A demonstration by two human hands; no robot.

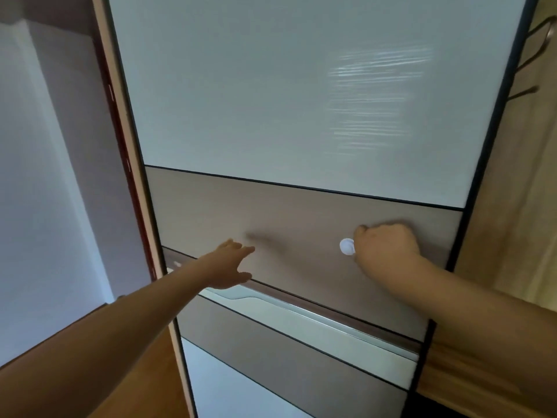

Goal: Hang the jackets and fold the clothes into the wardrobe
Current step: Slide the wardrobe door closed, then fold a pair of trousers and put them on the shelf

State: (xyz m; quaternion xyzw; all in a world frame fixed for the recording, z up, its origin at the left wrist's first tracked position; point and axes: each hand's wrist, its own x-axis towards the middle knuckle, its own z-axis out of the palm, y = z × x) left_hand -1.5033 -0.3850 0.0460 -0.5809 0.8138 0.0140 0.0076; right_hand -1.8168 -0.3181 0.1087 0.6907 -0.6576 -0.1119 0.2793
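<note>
A sliding wardrobe door [301, 110] fills the view, with a frosted white upper panel and a brown middle band [301, 224]. A small round white knob [346, 246] sits on the brown band. My right hand [387, 242] is curled into a fist right beside the knob, fingers gripping it. My left hand [232, 263] reaches out with straight fingers and lies flat against the brown band, to the left of the knob. No jackets or clothes are in view.
A long recessed white handle strip [301, 312] runs below the brown band. The door's dark frame edge [482, 176] stands at the right, with wooden panelling [518, 206] and dark hooks [536, 25] beyond. A pale wall [45, 176] is at the left.
</note>
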